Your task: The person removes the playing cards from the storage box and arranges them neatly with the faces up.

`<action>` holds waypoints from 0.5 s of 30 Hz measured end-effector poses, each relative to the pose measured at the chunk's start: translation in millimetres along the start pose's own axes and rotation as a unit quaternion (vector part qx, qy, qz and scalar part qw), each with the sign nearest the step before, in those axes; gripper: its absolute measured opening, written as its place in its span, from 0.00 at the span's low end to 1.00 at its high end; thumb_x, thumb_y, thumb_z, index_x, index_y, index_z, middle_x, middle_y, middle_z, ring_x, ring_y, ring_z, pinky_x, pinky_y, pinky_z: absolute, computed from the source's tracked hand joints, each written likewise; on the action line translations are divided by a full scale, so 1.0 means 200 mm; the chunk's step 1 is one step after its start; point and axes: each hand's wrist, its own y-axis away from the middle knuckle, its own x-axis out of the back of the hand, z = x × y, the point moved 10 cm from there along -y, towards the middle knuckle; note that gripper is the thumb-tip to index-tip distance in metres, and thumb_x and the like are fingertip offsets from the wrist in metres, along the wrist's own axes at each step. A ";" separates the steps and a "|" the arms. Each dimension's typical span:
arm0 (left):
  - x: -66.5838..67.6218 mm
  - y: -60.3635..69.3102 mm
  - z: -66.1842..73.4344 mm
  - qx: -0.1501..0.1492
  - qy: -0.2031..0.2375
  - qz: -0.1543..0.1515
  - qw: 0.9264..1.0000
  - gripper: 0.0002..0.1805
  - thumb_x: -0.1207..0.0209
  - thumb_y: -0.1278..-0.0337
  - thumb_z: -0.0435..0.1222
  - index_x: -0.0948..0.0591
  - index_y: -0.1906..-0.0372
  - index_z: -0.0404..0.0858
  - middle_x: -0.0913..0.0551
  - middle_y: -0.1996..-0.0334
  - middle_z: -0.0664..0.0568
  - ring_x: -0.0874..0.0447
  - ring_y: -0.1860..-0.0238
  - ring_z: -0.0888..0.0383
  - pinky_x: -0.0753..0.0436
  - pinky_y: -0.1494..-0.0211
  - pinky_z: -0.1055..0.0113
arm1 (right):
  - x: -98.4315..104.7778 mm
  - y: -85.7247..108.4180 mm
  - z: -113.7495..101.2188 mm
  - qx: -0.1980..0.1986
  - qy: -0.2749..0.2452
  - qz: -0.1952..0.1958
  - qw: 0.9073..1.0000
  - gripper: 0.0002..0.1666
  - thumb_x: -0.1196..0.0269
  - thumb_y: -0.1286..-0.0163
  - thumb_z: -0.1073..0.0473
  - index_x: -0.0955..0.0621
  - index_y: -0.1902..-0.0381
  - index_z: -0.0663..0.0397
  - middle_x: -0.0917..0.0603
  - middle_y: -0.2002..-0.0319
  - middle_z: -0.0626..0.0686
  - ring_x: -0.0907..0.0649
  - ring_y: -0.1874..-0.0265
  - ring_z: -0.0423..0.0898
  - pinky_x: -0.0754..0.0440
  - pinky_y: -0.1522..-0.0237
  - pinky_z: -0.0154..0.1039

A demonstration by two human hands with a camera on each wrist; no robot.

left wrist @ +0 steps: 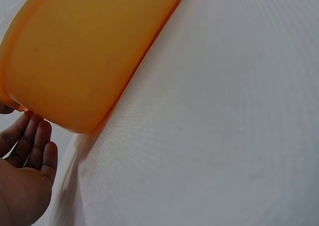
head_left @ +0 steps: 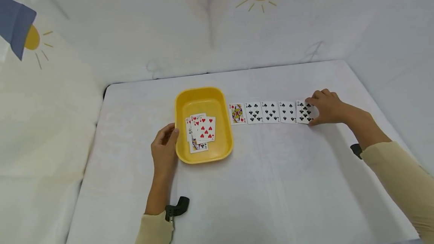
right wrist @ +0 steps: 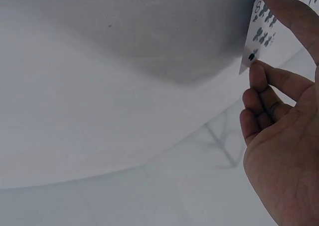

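A yellow tray (head_left: 222, 153) stands left of a row of face-up cards. My left hand (head_left: 164, 150) grips its left rim, the thumb at the rim; in the left wrist view the fingers of that hand (left wrist: 30, 166) touch the tray's underside (left wrist: 75, 61). At the row's right end, my right hand (head_left: 327, 108) holds the eight of clubs (head_left: 303, 112) by its edges between thumb and fingers. The right wrist view shows this card (right wrist: 261, 29) between thumb and forefinger of the hand (right wrist: 284, 136), tilted in that view.
The row also has a queen of diamonds (head_left: 237, 114) beside the tray, a seven of clubs (head_left: 254, 113), a seven of spades (head_left: 270, 112) and a six of spades (head_left: 288, 112). Overlapping cards lie in the tray, a seven of hearts (head_left: 205, 128) on top. White cloth walls (head_left: 203, 29) surround the table's back.
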 end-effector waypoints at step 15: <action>-0.01 -0.01 -0.01 -0.003 0.010 -0.001 1.000 0.21 0.40 0.32 0.49 0.19 0.40 0.46 0.20 0.46 0.54 0.24 0.47 0.58 0.24 0.43 0.71 | -0.01 -0.01 -0.03 -0.005 -0.013 0.003 1.000 0.53 0.20 0.52 0.48 0.28 0.37 0.74 0.28 0.47 0.69 0.34 0.44 0.68 0.37 0.43 0.64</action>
